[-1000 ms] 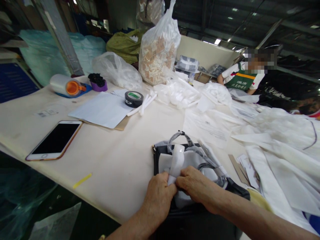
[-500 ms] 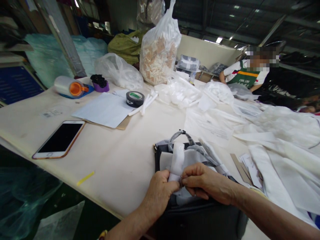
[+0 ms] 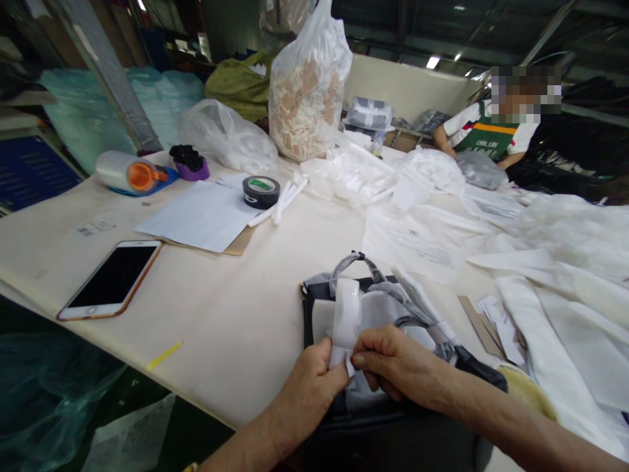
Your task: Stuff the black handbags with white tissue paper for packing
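A black bag (image 3: 393,432) stands at the near edge of the table, its looped handle (image 3: 354,261) wrapped in clear film and grey-white lining or wrapping showing at the top. A white foam-wrapped strip (image 3: 348,314) rises over the bag's opening. My left hand (image 3: 314,380) is closed on the strip's lower end, thumb on top. Fingertips of my right hand (image 3: 393,360) pinch a small white flap (image 3: 350,362) at that same end, right beside the left fingers. Whether the flap is tape or wrapping, I cannot tell.
To the left lie a phone (image 3: 112,278), a yellow strip (image 3: 164,356), paper sheets (image 3: 199,213) and a black tape roll (image 3: 261,191). White wrapping (image 3: 560,314) covers the right side. A stuffed clear bag (image 3: 309,98) stands behind; a person (image 3: 484,141) works across the table.
My right fingers have drawn slightly, and the small white flap now shows between both hands. The view has shifted a little; both hands stay at the strip.
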`<state>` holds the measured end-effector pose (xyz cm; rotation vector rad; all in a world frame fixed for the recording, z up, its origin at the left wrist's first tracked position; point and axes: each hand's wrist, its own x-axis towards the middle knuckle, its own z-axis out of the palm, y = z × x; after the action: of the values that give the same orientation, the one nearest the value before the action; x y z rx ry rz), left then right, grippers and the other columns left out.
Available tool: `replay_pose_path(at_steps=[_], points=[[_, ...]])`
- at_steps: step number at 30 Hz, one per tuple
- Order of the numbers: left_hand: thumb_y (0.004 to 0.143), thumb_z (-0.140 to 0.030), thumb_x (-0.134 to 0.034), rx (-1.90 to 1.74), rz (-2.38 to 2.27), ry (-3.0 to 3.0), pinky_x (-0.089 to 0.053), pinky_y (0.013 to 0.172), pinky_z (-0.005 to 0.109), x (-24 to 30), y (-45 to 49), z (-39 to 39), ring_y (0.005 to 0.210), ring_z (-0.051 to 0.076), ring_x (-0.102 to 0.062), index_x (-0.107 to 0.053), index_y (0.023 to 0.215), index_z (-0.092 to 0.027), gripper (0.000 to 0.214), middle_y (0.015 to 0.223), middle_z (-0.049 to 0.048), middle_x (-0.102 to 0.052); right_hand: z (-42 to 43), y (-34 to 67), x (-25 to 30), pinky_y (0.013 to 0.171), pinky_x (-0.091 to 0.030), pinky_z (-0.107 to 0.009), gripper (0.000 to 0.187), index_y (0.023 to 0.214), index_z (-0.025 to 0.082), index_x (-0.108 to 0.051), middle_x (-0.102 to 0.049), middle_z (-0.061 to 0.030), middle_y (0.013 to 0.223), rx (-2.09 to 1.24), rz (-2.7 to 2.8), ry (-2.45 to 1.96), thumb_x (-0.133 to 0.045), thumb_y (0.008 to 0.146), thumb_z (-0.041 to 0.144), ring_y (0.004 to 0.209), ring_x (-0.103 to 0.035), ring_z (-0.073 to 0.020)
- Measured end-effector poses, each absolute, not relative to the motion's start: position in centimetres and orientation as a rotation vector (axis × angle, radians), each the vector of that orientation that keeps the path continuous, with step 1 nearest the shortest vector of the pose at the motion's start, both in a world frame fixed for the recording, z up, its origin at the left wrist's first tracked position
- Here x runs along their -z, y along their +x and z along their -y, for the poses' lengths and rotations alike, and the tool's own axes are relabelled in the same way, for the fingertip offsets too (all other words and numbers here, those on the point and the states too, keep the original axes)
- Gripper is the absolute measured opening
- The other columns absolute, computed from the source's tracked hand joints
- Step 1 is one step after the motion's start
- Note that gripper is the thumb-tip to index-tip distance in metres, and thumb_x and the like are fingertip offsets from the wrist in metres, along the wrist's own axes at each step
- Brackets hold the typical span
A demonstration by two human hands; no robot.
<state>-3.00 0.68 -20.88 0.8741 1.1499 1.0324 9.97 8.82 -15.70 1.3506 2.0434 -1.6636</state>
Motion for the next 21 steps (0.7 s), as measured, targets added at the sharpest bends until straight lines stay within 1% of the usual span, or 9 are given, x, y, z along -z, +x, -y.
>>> replay_pose_path(at_steps=[2, 5, 9, 11, 14, 16, 18, 20, 21], points=[[0.074, -0.027, -0.048, -0.993, -1.237, 0.976, -0.038, 0.066, 0.024, 20.7, -3.2, -0.5, 0.075, 0.017, -0.050, -0.055, 0.089, -0.014, 0.021, 0.079, 0.0026, -0.057, -8.6, 9.8, 15.5, 0.033, -0.022, -0.018, 0.022, 0.056, 0.018, -0.045, -0.041, 0.0069, 0.044, 1.587, -2.051, 1.385, -0.045, 0.078, 0.019, 0.032, -0.034, -0.0045], [0.072, -0.024, -0.048, -0.925, -1.288, 1.050, -0.039, 0.068, 0.024, 20.3, -3.4, -0.3, 0.076, 0.017, -0.050, -0.053, 0.089, -0.015, 0.020, 0.081, 0.0029, -0.058, -8.3, 9.5, 15.2, 0.037, -0.023, -0.020, 0.024, 0.055, 0.018, -0.045, -0.040, 0.0071, 0.042, 1.515, -2.076, 1.423, -0.046, 0.079, 0.018, 0.032, -0.034, -0.0049], [0.077, -0.035, -0.050, -0.902, -1.286, 1.078, -0.039, 0.070, 0.025, 20.2, -3.6, -0.3, 0.078, 0.018, -0.050, -0.052, 0.090, -0.015, 0.023, 0.083, 0.0032, -0.058, -8.0, 9.2, 14.8, 0.042, -0.026, -0.021, 0.026, 0.051, 0.018, -0.045, -0.043, 0.0050, 0.043, 1.360, -2.192, 1.440, -0.047, 0.078, 0.014, 0.039, -0.038, -0.0068], [0.080, -0.040, -0.049, -0.925, -1.276, 1.065, -0.040, 0.072, 0.026, 20.4, -3.6, -0.4, 0.078, 0.018, -0.051, -0.053, 0.090, -0.015, 0.028, 0.083, 0.0038, -0.058, -8.1, 9.1, 14.9, 0.043, -0.027, -0.021, 0.026, 0.052, 0.018, -0.045, -0.044, 0.0050, 0.044, 1.378, -2.212, 1.417, -0.046, 0.077, 0.012, 0.039, -0.039, -0.0070], [0.082, -0.042, -0.047, -0.976, -1.176, 1.006, -0.040, 0.075, 0.027, 20.8, -3.5, -0.6, 0.080, 0.018, -0.052, -0.054, 0.091, -0.014, 0.030, 0.083, 0.0038, -0.059, -8.3, 9.0, 15.1, 0.043, -0.027, -0.021, 0.024, 0.055, 0.018, -0.046, -0.043, 0.0056, 0.043, 1.416, -2.206, 1.394, -0.045, 0.078, 0.012, 0.036, -0.037, -0.0065], [0.082, -0.041, -0.049, -1.016, -1.110, 0.950, -0.041, 0.074, 0.027, 21.1, -3.5, -0.5, 0.081, 0.018, -0.053, -0.055, 0.092, -0.014, 0.030, 0.084, 0.0034, -0.059, -8.0, 9.1, 15.0, 0.044, -0.028, -0.021, 0.024, 0.055, 0.017, -0.048, -0.045, 0.0041, 0.045, 1.362, -2.267, 1.370, -0.046, 0.079, 0.014, 0.039, -0.040, -0.0075], [0.079, -0.044, -0.054, -1.033, -1.087, 0.867, -0.042, 0.073, 0.027, 21.3, -3.5, -0.1, 0.080, 0.019, -0.054, -0.056, 0.095, -0.014, 0.034, 0.084, 0.0032, -0.061, -7.2, 9.9, 14.3, 0.048, -0.031, -0.023, 0.023, 0.060, 0.016, -0.052, -0.050, 0.0010, 0.051, 1.223, -2.429, 1.396, -0.045, 0.082, 0.018, 0.047, -0.046, -0.0102], [0.074, -0.050, -0.060, -1.014, -1.093, 0.780, -0.044, 0.072, 0.029, 21.6, -3.7, 0.2, 0.079, 0.021, -0.057, -0.057, 0.099, -0.014, 0.043, 0.085, 0.0031, -0.063, -6.1, 11.3, 13.3, 0.056, -0.036, -0.024, 0.019, 0.076, 0.015, -0.059, -0.058, -0.0027, 0.065, 1.089, -2.686, 1.482, -0.044, 0.086, 0.022, 0.060, -0.052, -0.0133], [0.070, -0.052, -0.063, -1.021, -1.100, 0.771, -0.045, 0.070, 0.029, 21.9, -3.7, 0.1, 0.074, 0.021, -0.057, -0.059, 0.096, -0.015, 0.046, 0.080, 0.0021, -0.064, -5.7, 12.4, 12.9, 0.062, -0.038, -0.025, 0.019, 0.085, 0.015, -0.060, -0.060, -0.0037, 0.073, 1.044, -2.822, 1.542, -0.043, 0.087, 0.023, 0.067, -0.054, -0.0141]])
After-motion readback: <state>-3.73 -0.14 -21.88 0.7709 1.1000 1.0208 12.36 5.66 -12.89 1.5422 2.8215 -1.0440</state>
